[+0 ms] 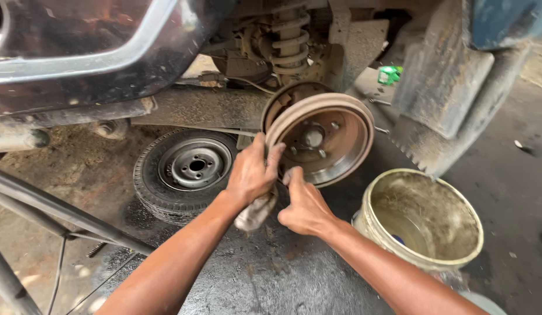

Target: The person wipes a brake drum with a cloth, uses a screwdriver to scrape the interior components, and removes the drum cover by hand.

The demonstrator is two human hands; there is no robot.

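Two hands (280, 189) on brake drum (320, 137)

Soft daylight fills the scene, brightest on the wet floor (265, 280), which shows a dull sheen. Deep shade sits under the vehicle body (78, 64). The centre is sharp; the edges bend and soften slightly, with no harsh glare.

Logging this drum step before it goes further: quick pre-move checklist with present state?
1. Left hand gripping the brake drum rim: ok.
2. Right hand on the drum: cannot tell; it sits just below the rim.
3. Rag clear of the drum face: ok, hangs under the left hand.
4. Drum square on the hub: cannot tell.
5. Bucket out of the hands' way: ok, stands apart.
6. Spare wheel lying flat under the car: ok.
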